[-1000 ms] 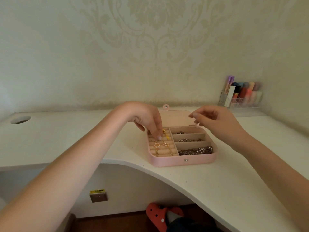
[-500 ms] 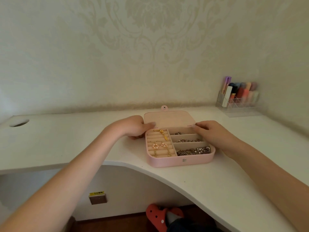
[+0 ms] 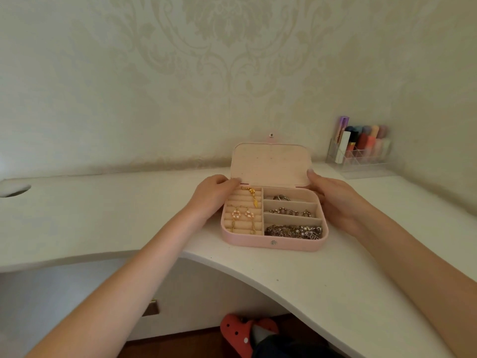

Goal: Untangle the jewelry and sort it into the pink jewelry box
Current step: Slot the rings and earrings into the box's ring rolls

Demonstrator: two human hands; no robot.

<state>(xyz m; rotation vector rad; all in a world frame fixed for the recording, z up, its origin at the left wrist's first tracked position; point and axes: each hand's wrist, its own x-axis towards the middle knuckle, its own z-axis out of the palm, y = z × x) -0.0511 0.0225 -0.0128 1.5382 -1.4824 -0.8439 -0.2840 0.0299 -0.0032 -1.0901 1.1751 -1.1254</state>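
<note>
The pink jewelry box (image 3: 247, 240) sits on the white desk (image 3: 335, 285) near its curved front edge. Its lid (image 3: 271, 164) stands tilted up at the back. My left hand (image 3: 213, 196) holds the lid's lower left corner, and my right hand (image 3: 333, 200) holds its right edge with the thumb in front. Gold flower earrings (image 3: 242, 215) and a gold pendant (image 3: 254, 200) lie on the ring rolls at left. The right compartments hold a ring (image 3: 281, 197), a silver bracelet (image 3: 291, 211) and a heap of silver chains (image 3: 294, 231).
A clear organizer with lipsticks and tubes (image 3: 358, 151) stands at the back right against the wall. A cable hole (image 3: 15, 189) is cut in the desk at far left. Under the desk lies a red spotted shoe (image 3: 240, 329).
Both hands left the jewelry, dropped to the box's sides and took the lid. The lid has risen from lying flat to tilted up.
</note>
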